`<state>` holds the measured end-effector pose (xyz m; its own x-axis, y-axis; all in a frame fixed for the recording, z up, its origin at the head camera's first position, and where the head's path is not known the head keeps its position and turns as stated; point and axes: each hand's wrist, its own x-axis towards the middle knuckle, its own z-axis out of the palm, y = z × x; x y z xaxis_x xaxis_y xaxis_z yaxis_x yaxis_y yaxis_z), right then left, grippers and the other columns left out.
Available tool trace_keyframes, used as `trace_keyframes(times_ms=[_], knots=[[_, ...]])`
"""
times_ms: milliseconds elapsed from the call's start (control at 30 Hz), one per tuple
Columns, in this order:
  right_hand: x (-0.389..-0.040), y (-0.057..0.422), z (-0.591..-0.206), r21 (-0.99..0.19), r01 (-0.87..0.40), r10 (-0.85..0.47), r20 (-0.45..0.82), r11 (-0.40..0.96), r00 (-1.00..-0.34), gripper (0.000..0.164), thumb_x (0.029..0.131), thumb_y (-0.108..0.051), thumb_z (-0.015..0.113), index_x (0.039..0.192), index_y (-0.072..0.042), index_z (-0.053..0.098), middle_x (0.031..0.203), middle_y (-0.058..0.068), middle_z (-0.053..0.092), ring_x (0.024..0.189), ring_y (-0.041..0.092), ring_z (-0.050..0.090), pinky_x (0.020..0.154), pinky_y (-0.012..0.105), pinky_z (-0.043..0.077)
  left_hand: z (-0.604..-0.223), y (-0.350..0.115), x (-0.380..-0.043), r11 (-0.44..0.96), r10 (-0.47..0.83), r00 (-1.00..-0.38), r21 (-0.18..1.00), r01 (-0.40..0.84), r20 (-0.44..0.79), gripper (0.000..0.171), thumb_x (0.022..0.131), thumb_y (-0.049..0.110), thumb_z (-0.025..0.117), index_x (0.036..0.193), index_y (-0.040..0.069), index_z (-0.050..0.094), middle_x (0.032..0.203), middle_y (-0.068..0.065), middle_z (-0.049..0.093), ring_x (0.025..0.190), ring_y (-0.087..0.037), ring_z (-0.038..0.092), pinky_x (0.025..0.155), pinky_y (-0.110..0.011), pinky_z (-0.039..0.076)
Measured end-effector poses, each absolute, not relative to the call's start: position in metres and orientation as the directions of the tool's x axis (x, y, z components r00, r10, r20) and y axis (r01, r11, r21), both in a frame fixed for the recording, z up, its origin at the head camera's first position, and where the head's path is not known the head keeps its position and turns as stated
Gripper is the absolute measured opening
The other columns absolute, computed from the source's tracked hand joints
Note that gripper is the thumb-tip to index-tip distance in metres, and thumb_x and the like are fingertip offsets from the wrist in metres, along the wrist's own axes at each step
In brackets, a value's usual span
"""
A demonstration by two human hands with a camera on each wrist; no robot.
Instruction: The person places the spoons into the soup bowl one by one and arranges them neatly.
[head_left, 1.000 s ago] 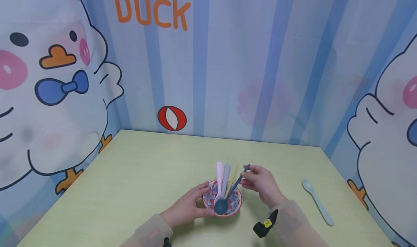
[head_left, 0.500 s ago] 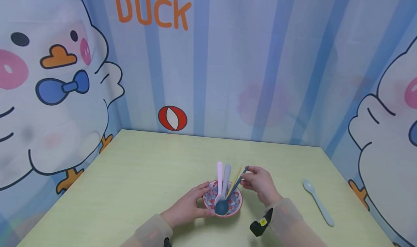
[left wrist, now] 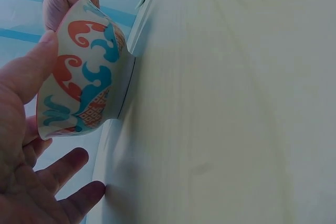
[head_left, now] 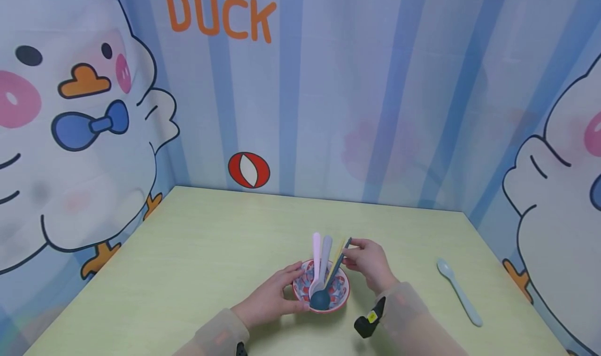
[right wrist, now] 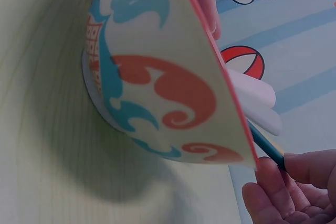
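Two hands at a patterned bowl (left wrist: 86, 77). The right hand (head_left: 368, 262) pinches the upper handle of a dark teal spoon (head_left: 320, 300), whose head lies within the bowl, below and left of this pinch. The left hand (head_left: 272, 296) holds the bowl's opposite side, thumb at the rim. Between the two grips stand a pink spoon (head_left: 316, 254), a lilac spoon (head_left: 325, 259) and a yellow handle (head_left: 336, 259); right of the right hand lies a pale blue spoon (head_left: 459, 292). Handling: the dark teal spoon is probably light, fairly stiff and smooth, best pinched near the handle's tip; the bowl looks rigid, possibly breakable, and suits a steadying hold at the rim. Compared with one second earlier, the right hand and pinched tip stand farther left, the handle closer to the yellow one; left hand and bowl are almost unchanged
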<state>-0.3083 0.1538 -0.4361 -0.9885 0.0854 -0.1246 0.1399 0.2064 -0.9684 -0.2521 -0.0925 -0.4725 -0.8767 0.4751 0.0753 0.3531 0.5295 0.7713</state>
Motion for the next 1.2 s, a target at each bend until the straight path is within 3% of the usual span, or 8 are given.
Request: trace_keyframes(times_ms=[833, 1200], knots=[[-0.307, 0.155, -0.434, -0.966, 0.166, 0.081, -0.153, 0.196, -0.985, 0.041, 0.093, -0.006, 0.060, 0.131, 0.008, 0.051, 0.097, 0.016, 0.069, 0.076, 0.019, 0.068, 0.078, 0.037, 0.057, -0.473, -0.092, -0.252, 0.529, 0.472, -0.878, 0.773, 0.350, 0.075, 0.082, 0.079, 0.043, 0.077, 0.145, 0.008, 0.043, 0.156, 0.000, 0.029, 0.142, -0.032, 0.026, 0.109, -0.056, 0.028], [-0.303, 0.163, -0.434, -0.966, 0.163, 0.077, -0.150, 0.199, -0.986, 0.044, 0.095, -0.014, 0.058, 0.132, 0.008, 0.049, 0.110, 0.022, 0.065, 0.082, 0.020, 0.068, 0.081, 0.038, 0.056, -0.473, -0.092, -0.252, 0.530, 0.469, -0.880, 0.774, 0.347, 0.073, 0.082, 0.079, 0.042, 0.078, 0.145, 0.009, 0.043, 0.156, 0.001, 0.029, 0.142, -0.032, 0.026, 0.109, -0.056, 0.028]])
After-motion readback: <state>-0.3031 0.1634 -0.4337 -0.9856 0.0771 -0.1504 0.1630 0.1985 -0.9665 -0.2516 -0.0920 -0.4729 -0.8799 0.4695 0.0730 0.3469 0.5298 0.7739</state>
